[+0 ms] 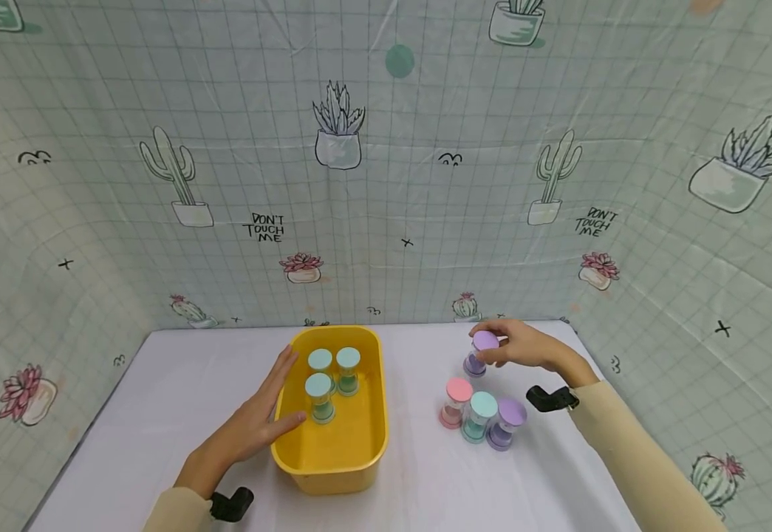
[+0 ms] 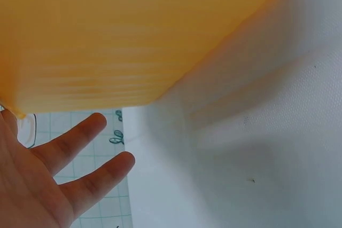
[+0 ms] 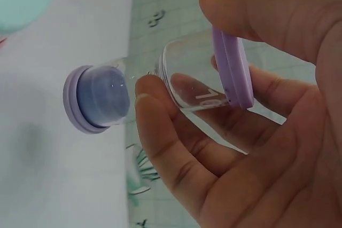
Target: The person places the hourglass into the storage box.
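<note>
Meanwhile the right hand grips the purple sand timer from above.

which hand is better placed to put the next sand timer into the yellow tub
Right, most likely. The right hand already has its grip around the purple sand timer, thumb and fingers at its top cap. The left hand lies flat against the yellow tub, holding nothing.
</note>
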Demonstrator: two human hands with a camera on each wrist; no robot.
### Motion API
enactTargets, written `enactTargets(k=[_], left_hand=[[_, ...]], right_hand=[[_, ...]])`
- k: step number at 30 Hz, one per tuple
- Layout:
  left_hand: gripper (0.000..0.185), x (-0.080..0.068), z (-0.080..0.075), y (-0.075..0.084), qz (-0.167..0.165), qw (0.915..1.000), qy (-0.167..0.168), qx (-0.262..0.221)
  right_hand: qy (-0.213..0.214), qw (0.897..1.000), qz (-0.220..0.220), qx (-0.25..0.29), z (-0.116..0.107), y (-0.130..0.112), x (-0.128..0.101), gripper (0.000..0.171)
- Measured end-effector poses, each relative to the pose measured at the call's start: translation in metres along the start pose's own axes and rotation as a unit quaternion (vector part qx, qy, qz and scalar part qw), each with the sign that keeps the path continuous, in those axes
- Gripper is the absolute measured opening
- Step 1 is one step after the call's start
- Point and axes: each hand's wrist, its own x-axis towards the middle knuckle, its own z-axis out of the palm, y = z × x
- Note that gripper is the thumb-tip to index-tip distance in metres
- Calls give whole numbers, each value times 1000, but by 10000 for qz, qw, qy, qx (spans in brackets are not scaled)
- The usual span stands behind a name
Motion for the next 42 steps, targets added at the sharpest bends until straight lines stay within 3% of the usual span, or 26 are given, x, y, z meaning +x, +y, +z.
enactTargets(k=[10,25,34,42], left_hand=[[90,1,2,-2,-17,10000,8,-48],[90,3,0,1,-113,9998,-36,148],[91,5,1,0,-106,9999,-38,105],[92,7,1,0,-198,9996,-32,191]], right_hand=[[128,9988,-386,-267,0,-49,34,50],[-606,9919,-860,-709,27,-135,71,47],[-1004,9806,-1153,-1224,45,-165,82,43],[-1524,9745,-1125,-1201,59,-173,92,44]])
